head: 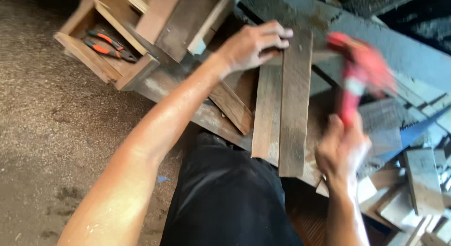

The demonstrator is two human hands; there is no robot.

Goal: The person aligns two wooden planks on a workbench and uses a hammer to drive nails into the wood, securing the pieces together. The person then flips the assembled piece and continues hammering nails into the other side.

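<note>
My left hand [251, 46] presses down on the far end of a long weathered wooden plank [293, 109] that lies lengthwise on a workbench. A second, similar plank [267, 112] lies right beside it on the left. My right hand [342, 149] is blurred with motion and grips the handle of a red tool [364, 67], probably a hammer, held raised just right of the planks. Its head is too blurred to make out.
An open wooden box [105, 67] at the upper left holds orange-handled pliers [105, 44]. A handsaw blade [416, 131] and several wood offcuts [423, 180] lie at the right. Sawdust covers the floor [51, 133] at the left. My dark trousers [225, 194] fill the bottom centre.
</note>
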